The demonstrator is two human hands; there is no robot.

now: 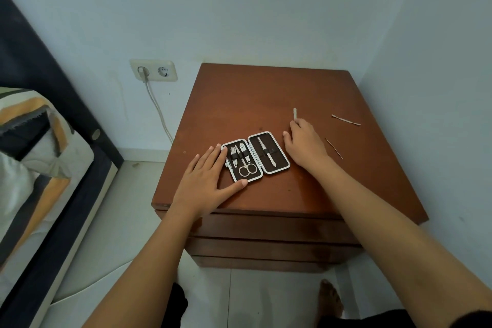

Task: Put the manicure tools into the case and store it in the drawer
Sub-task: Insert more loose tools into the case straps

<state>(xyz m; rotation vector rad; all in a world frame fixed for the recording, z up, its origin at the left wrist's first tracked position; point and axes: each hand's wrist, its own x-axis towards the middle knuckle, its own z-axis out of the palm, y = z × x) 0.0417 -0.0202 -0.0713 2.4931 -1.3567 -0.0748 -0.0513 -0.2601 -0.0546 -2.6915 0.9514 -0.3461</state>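
An open manicure case lies flat on the brown nightstand. Its left half holds clippers and small scissors under straps; its right half holds one metal tool. My left hand rests flat against the case's left edge, fingers spread. My right hand lies just right of the case, its fingertips on a small flat metal tool that sticks out beyond them. Two more thin tools lie loose to the right: a pale one and a thin dark one.
The nightstand has closed drawers below its front edge. A wall socket with a plugged cable sits at the left, a bed further left. Walls close in behind and to the right. My bare foot stands on the tiled floor.
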